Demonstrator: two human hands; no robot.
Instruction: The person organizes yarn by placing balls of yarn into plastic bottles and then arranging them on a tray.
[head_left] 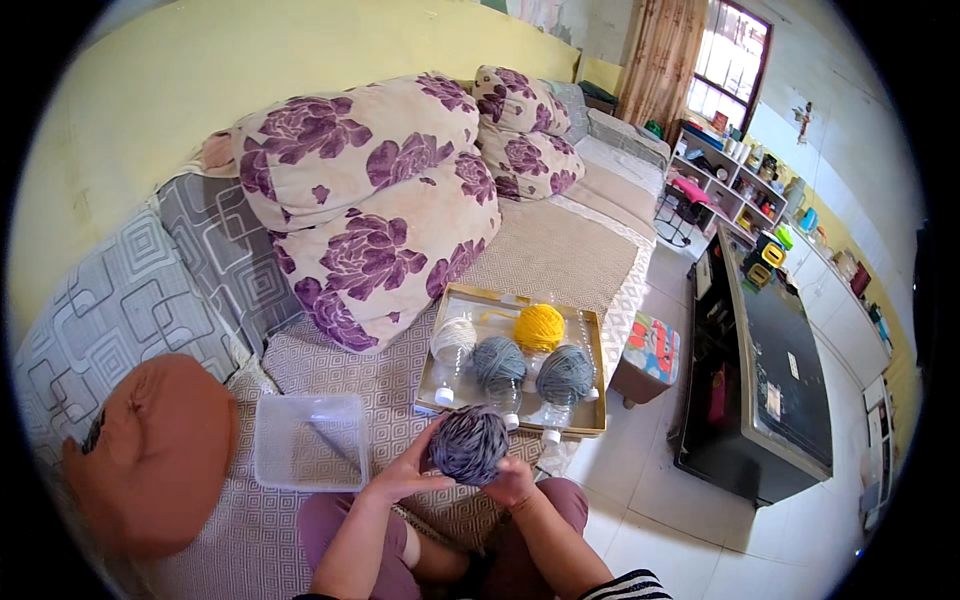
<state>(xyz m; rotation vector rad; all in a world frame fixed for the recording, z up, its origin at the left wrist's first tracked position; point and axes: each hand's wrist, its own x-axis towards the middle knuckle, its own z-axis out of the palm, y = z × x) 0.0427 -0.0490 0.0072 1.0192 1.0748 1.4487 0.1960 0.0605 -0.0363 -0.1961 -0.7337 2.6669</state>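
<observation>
Between my two hands I hold a dark grey-purple ball of yarn [468, 446] above my lap. My left hand [410, 472] cups its left side, and my right hand [511, 484] grips it at the lower right. Just beyond the ball lies a shallow cardboard box [599, 345]. Inside it are a yellow yarn ball [539, 327], a white yarn ball [455, 338], a grey yarn ball [498, 361] and a blue-grey yarn ball [565, 373]. Clear plastic bottles [507, 400] with white caps lie among them, some necks reaching over the near edge.
An open clear plastic bin [262, 445] stands left of my hands on the patterned sofa cover [330, 372]. Further left is a brown cushion [170, 460]. Large floral cushions [375, 250] lean at the back. Right are a small stool [648, 355] and a dark low table [770, 370].
</observation>
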